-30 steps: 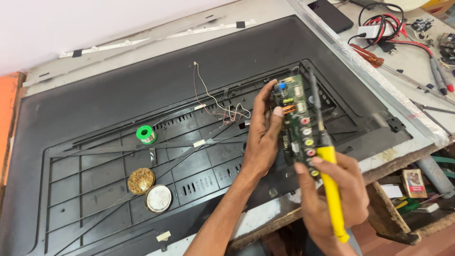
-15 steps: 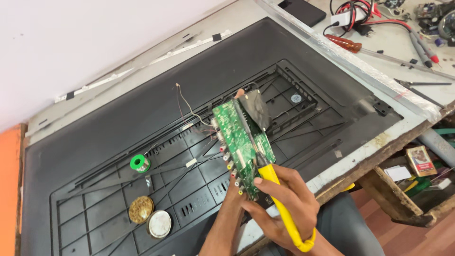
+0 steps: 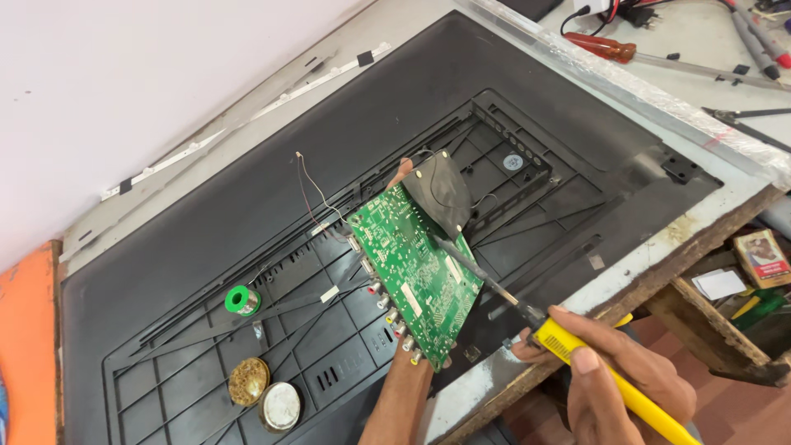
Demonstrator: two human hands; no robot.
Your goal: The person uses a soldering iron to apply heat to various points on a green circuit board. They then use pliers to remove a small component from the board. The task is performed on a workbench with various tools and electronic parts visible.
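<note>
— Since half a second back our view has dropped closer, and the green circuit board (image 3: 414, 276) has tilted so its solder side faces us; the iron's tip now rests near the middle of it.

— Right. At the lower right of the frame our right hand (image 3: 614, 381) is clenched round the yellow handle of the soldering iron (image 3: 577, 350), thumb on top. Our left hand (image 3: 405, 375) is mostly hidden behind the board; it grips the board from beneath, one fingertip showing at the top edge.

— We judge the board should stay propped steady, with the tip laid flat on one joint, not dragged across neighbours.

— Agreed, and clear of the black pad (image 3: 438, 194) on the board's upper corner and the thin wires (image 3: 317, 194) trailing up-left.

— Lower left, on the black television back panel (image 3: 206, 206), lie the tin of brass wool (image 3: 248, 381) and the round lid (image 3: 281, 407) just beside it, then the green solder spool (image 3: 241, 300) above them.

— Farther up right, on the bench (image 3: 684, 33), a red-handled screwdriver (image 3: 606, 48) and some cables.
</note>
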